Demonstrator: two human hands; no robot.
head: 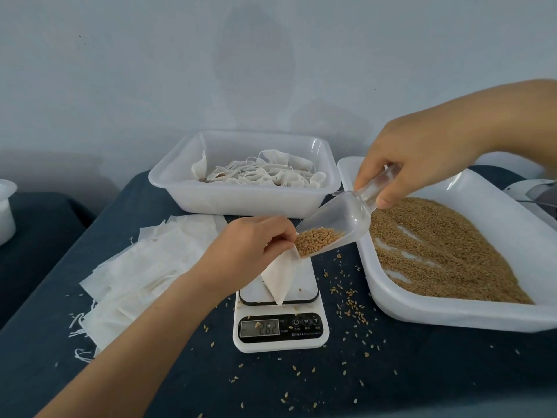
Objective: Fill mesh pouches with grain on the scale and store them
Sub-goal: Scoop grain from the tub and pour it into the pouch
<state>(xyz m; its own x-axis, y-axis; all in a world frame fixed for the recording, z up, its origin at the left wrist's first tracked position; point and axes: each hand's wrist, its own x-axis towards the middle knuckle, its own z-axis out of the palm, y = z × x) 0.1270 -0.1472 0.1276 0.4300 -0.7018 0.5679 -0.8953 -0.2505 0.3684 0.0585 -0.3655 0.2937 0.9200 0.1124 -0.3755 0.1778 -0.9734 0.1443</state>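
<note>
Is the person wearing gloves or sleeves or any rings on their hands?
No. The left hand and the right hand are both bare: no gloves, rings, watches or bracelets show. Both forearms are uncovered as far as the picture reaches, so no sleeve is in view. The nails that can be seen are short and unpainted.

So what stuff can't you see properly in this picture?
- Pouch mouth, head view: hidden by the left hand and scoop.
- Scale digits: faint, a grain lies on them.
- Button labels: too small.
- White tub: cut off by the left edge.
</note>
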